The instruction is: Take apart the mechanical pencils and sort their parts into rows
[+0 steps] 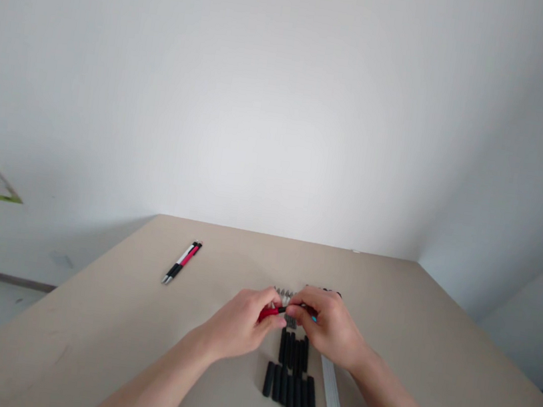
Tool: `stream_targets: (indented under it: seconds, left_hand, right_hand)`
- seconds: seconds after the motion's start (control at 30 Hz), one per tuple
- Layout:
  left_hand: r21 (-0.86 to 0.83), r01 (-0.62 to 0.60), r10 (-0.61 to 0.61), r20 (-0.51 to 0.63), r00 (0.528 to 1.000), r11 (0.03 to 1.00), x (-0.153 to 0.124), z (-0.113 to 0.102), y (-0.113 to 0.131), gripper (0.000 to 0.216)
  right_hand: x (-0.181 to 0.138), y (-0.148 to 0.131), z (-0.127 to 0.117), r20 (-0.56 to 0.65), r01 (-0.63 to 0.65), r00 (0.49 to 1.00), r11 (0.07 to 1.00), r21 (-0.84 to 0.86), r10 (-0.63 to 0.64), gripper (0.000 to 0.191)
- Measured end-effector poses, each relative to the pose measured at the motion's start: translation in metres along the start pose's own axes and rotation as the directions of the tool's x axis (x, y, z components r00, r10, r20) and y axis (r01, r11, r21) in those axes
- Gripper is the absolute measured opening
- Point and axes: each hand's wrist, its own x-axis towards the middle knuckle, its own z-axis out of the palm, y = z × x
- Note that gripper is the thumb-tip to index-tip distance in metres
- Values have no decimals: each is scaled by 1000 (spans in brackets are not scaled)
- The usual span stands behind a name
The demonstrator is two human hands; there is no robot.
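My left hand (249,318) is closed, its fingers and thumb pinching a red pen barrel (265,313). A thin black piece (281,310) sticks out of the barrel's right end. My right hand (328,323) is closed too, with its fingertips on that black piece; how the two parts join is hidden. Right below the hands lie black tubular grips in two rows, a farther row (292,349) and a nearer row (289,393). White pen refills (331,395) lie side by side under my right wrist. Small metal parts (287,293) show between the hands, partly covered.
Two pens lie together at the table's back left, one white and black (180,261), one pink and black (188,257). Small dark parts (334,292) peek out behind my right hand. The beige table (372,278) meets a white wall at the back.
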Motion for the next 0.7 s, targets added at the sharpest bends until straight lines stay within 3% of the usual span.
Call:
stream_targets:
  seconds: [0.17, 0.37, 0.53, 0.7]
  left_hand:
    - [86, -40, 46, -62, 997, 995, 2, 1, -7, 18]
    - [99, -2, -1, 25, 1000, 995, 3, 2, -13, 30]
    - [57, -68, 70, -32, 997, 996, 3, 2, -12, 16]
    - [-24, 17, -16, 35, 999, 1000, 3, 5, -16, 34]
  right_hand:
    - [1, 3, 5, 58, -112, 992, 992, -60, 115, 43]
    - [3, 1, 10, -27, -65, 998, 998, -7, 65, 22]
    - [2, 0, 10, 50, -149, 988, 989, 6, 149, 42]
    - [2, 3, 11, -47, -52, 997, 997, 49, 55, 19]
